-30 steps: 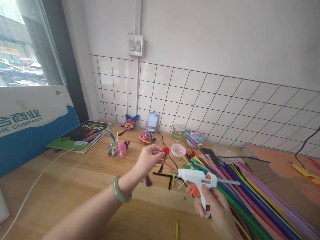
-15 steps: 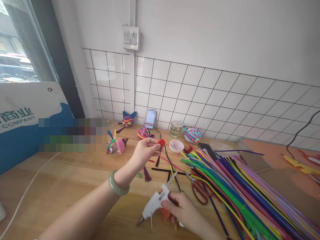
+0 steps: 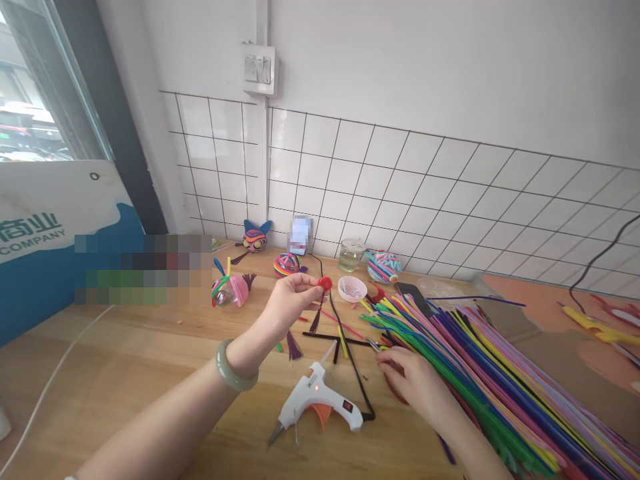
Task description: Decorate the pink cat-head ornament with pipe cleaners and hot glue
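My left hand (image 3: 295, 297), with a green bangle (image 3: 235, 367) on its wrist, pinches a small red disc (image 3: 325, 286) above the table. A dark tassel (image 3: 315, 323) shows just below the disc; whether it hangs from it I cannot tell. My right hand (image 3: 407, 373) has its fingers closed over the red-handled scissors (image 3: 396, 388), mostly hiding them; the metal tips point toward the black pipe cleaners (image 3: 345, 339). Between my arms the white glue gun (image 3: 313, 393) rests on the table, nozzle toward the lower left, a small light glowing on it.
A large bundle of coloured pipe cleaners (image 3: 480, 373) fills the right side. Toward the wall are a pink bowl (image 3: 353, 289), a glass jar (image 3: 351, 255), a phone (image 3: 300, 235) and several colourful wrapped ornaments (image 3: 384, 267). A purple tassel (image 3: 294, 347) lies mid-table. The glue gun's black cord (image 3: 356, 367) runs backward.
My right hand has let go of the glue gun, leaving it on the table, and moved right and up onto the scissors. My left hand still holds the red disc in nearly the same place.
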{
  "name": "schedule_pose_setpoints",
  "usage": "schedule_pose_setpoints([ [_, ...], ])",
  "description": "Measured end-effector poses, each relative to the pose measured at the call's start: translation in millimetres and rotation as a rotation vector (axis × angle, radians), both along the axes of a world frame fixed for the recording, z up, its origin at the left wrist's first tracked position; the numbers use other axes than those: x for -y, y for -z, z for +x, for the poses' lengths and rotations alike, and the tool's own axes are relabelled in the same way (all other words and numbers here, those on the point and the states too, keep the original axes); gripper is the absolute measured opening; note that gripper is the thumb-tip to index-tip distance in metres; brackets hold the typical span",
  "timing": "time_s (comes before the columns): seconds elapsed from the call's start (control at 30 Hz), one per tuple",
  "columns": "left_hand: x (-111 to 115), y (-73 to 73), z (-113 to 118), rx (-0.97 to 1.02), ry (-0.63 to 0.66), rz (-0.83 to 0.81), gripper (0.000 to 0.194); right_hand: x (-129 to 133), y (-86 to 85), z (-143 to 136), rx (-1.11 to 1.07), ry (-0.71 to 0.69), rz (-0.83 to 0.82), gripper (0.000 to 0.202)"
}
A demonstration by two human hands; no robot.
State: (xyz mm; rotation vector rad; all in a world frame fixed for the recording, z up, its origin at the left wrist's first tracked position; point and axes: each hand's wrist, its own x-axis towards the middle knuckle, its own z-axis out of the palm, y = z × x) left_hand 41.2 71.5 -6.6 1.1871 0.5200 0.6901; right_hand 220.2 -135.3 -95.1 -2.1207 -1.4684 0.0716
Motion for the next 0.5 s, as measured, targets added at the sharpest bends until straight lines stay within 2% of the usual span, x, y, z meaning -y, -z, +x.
schedule_pose_setpoints([
  [0.1,0,-0.7,0,-0.005,0.000,0.009,0.016,3,2.0,7,0.029,0.009,-0.011,0.029],
  [0.23,2,-1.8,0,-0.005,0.001,0.015,0.013,6,3.6,21,0.083,0.098,-0.012,0.037],
  [0.37,4,-0.8,1,0.007,0.017,0.013,0.015,1,8.2,30,0.133,0.153,-0.059,0.034],
  [0.5,5,1.9,3,0.001,0.018,0.013,0.019,-13,8.4,27,0.188,0.186,-0.129,0.030],
])
